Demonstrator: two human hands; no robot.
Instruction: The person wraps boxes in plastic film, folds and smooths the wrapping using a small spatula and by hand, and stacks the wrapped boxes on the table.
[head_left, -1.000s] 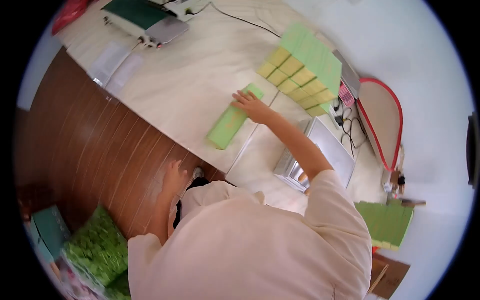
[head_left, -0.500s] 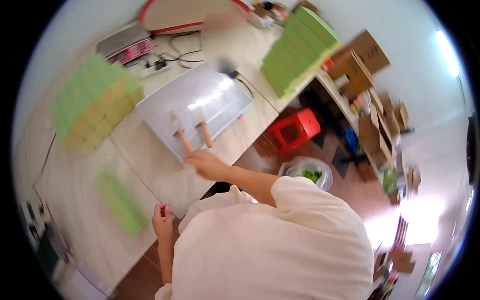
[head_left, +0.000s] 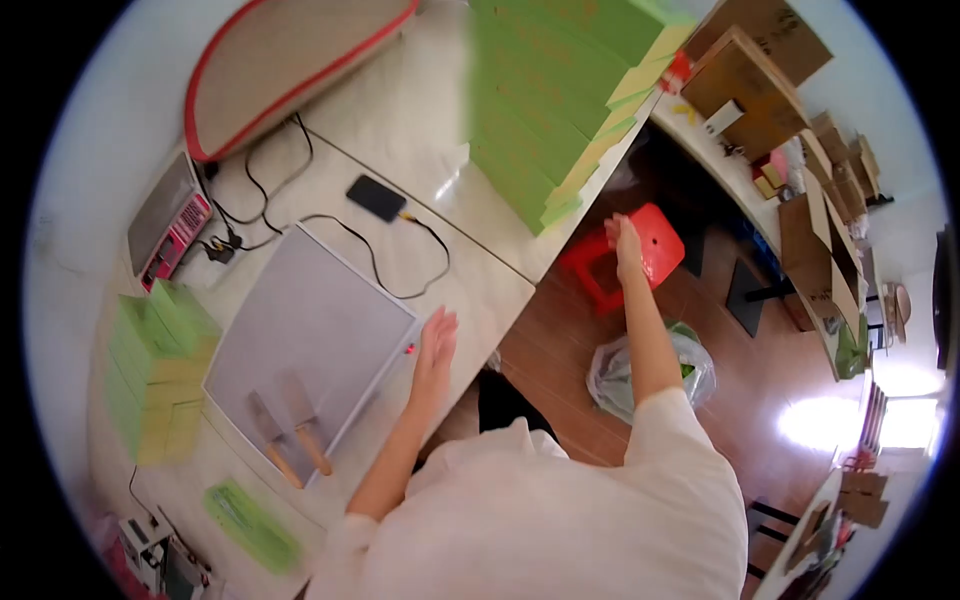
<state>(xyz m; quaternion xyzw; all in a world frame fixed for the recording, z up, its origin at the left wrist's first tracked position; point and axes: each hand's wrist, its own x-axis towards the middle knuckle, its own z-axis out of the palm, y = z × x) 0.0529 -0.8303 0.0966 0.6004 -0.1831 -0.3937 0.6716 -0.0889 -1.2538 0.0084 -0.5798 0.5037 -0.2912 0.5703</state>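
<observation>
My left hand (head_left: 436,348) is over the table edge, fingers stretched out and nothing in it, just right of a grey flat-topped device (head_left: 310,310). Two spatulas with wooden handles, one of them here (head_left: 280,445), lie on that device. Farther right, my right hand (head_left: 625,240) reaches out near the red stool (head_left: 660,245), its fingers extended and nothing seen in it. Whether it touches the stool cannot be made out. A large stack of green boxes (head_left: 540,100) stands at the table's far edge, and one green box (head_left: 250,525) lies at the lower left.
A phone (head_left: 376,198) with a cable, a pink-keyed scale (head_left: 172,225), a red-rimmed screen (head_left: 290,70) and a smaller green stack (head_left: 160,370) are on the table. A plastic bag (head_left: 612,378) sits on the floor. Cardboard boxes (head_left: 745,95) fill the shelf at right.
The view has swung right. My right hand has left the green box, passed by the spatula handles and moved out near the stool. My left hand has come up beside the grey device.
</observation>
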